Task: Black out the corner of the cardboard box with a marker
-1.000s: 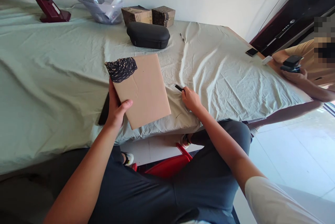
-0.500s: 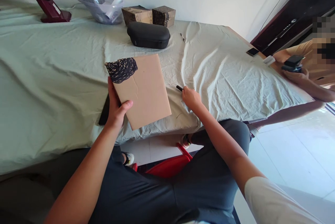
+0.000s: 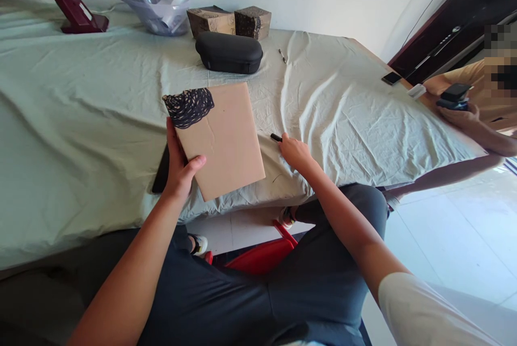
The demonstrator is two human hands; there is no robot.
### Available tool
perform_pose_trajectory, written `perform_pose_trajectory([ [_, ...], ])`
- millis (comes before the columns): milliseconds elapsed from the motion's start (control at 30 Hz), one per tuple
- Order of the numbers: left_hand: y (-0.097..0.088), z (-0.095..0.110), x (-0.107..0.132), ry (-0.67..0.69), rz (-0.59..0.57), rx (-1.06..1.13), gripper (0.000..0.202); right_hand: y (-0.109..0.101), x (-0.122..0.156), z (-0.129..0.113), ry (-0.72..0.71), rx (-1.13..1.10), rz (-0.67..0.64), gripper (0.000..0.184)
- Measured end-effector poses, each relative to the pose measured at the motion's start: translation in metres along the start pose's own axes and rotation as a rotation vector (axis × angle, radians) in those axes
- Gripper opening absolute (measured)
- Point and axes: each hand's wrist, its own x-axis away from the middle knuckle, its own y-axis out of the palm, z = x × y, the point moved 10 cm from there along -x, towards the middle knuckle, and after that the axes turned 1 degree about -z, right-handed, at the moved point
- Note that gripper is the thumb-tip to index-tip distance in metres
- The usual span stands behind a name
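My left hand (image 3: 180,171) grips the left edge of a brown cardboard box (image 3: 230,141), thumb on its top face and fingers down its side. A dense black looped pattern (image 3: 188,108) covers the box's far left corner; the rest of that face is plain brown. To the right of the box, my right hand (image 3: 295,152) is closed round a black marker (image 3: 276,137), whose dark end points left toward the box without touching it. Partly hidden behind my left hand, a flat black object (image 3: 161,173) lies on the cloth.
A black hard case (image 3: 229,54) sits beyond the box, before two patterned boxes (image 3: 212,21). Farther left are a clear plastic basket (image 3: 161,17) and a dark red stand (image 3: 83,17). A pen (image 3: 281,55) and a phone (image 3: 391,78) lie on the wrinkled cloth (image 3: 100,119). Another person (image 3: 464,114) sits at right, holding a dark device.
My right hand and the marker have shifted very slightly left. My left hand and the box look nearly the same.
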Motion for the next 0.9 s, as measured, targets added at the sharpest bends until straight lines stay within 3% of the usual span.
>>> perform_pose_trajectory([
  [300,-0.001,-0.001,0.000,0.032,-0.020,0.022,0.127,-0.005,0.000,-0.003,-0.022,0.008,0.080,0.043],
  [467,-0.006,-0.006,-0.002,0.090,0.004,0.018,0.134,-0.009,0.008,-0.008,-0.017,-0.005,0.015,0.053],
  [600,-0.005,-0.001,0.000,0.148,0.010,-0.051,0.122,-0.020,0.023,-0.001,0.005,-0.001,-0.072,0.066],
  [733,0.004,0.010,0.004,0.192,-0.032,-0.124,0.121,-0.034,0.039,0.007,-0.091,-0.112,-0.181,0.088],
  [833,0.012,0.020,0.009,0.213,-0.047,-0.178,0.123,-0.039,0.048,0.019,-0.053,-0.386,-0.325,0.069],
  [900,0.015,0.029,0.014,0.227,-0.022,-0.242,0.126,-0.057,0.050,0.021,-0.090,-0.614,-0.267,0.043],
])
